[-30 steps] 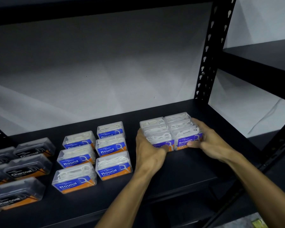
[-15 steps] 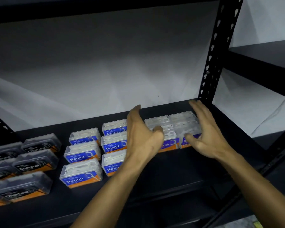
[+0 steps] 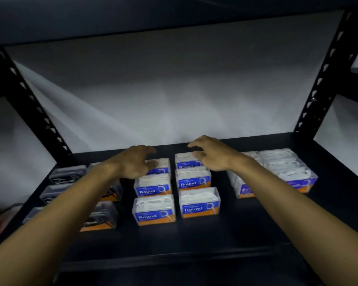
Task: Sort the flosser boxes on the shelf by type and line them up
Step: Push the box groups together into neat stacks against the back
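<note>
Sorting appears nearly complete: Round boxes point(image 3: 175, 193) sit mid-shelf between Charcoal boxes point(image 3: 66, 178) and Smooth boxes point(image 3: 277, 174), while left hand point(image 3: 135, 164) and right hand point(image 3: 213, 154) hover over them, fingers released, final alignment pending.

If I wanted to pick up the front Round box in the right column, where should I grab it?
Pinch the clear plastic Round flosser box with blue and orange label across its two short ends, coming from above and in front. Gaps lie open on both sides, and no box sits before it.
</note>
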Available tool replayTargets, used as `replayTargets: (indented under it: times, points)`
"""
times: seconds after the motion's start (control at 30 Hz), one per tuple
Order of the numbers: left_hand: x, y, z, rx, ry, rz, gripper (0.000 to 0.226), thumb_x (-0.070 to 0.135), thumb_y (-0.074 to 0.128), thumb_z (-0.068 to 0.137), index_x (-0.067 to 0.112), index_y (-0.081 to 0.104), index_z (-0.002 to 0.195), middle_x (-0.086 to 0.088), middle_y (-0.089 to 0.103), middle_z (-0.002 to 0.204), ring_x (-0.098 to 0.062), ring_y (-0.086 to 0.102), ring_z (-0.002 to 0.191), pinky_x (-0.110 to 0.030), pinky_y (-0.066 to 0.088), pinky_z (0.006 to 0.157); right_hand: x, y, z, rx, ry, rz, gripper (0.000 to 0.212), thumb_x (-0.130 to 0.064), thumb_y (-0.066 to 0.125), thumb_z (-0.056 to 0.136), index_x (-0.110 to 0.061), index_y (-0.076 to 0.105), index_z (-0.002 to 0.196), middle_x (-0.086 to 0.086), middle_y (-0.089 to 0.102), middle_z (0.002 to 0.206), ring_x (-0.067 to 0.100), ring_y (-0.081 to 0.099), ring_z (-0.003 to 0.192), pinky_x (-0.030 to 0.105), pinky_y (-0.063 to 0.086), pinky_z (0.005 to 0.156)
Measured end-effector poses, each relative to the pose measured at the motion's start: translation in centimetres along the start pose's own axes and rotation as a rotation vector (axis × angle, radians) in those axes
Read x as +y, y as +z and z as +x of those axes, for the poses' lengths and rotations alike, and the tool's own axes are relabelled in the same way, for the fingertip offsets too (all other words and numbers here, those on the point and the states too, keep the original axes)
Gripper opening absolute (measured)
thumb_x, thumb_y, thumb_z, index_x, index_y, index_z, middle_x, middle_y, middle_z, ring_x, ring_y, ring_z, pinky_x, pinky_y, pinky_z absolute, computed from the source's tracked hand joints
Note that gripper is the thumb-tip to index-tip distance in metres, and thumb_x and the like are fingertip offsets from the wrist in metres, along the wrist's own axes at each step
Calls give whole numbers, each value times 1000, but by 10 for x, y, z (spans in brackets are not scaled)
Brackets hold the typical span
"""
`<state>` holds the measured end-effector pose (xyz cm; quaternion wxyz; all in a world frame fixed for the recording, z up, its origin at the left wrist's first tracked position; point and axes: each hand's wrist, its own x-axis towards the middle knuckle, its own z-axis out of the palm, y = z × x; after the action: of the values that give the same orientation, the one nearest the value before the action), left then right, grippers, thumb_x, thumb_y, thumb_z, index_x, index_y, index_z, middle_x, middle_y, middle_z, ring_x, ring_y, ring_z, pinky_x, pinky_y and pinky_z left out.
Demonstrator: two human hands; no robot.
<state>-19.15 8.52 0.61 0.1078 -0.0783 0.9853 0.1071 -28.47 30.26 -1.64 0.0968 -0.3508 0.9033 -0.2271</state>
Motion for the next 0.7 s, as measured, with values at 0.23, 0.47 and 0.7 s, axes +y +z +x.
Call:
replayTargets:
  times: [0.23, 0.47, 0.7]
  points:
    - [-18, -3, 17, -144, 111, 21, 49, 40, 56, 95, 25, 45, 140, 4, 48, 143, -15, 46, 125, -33, 37, 103, -14, 2, 23, -184, 109, -31, 42, -28, 51, 96, -17, 48, 136, 5, 52, 138, 20, 53, 118, 35, 45, 98]
    - [-24, 4, 31, -123, 176, -16, 45, 42, 55, 95, 26, 48, 136, 3, 53, 138, -14, 50, 119, -30, 40, 92, -18, 4, 25, -183, 109, 5, 36, -23, 52, 96, -16, 54, 131, 5, 57, 131, 20, 56, 114, 39, 47, 96]
    - [-21, 4, 39, -124, 207, -9, 45, 43, 54, 96, 25, 47, 136, 2, 52, 138, -15, 50, 118, -33, 43, 94, -18, 7, 26, -173, 94, 17, 34, -22, 50, 96, -17, 54, 130, 3, 57, 132, 19, 55, 115, 39, 46, 97]
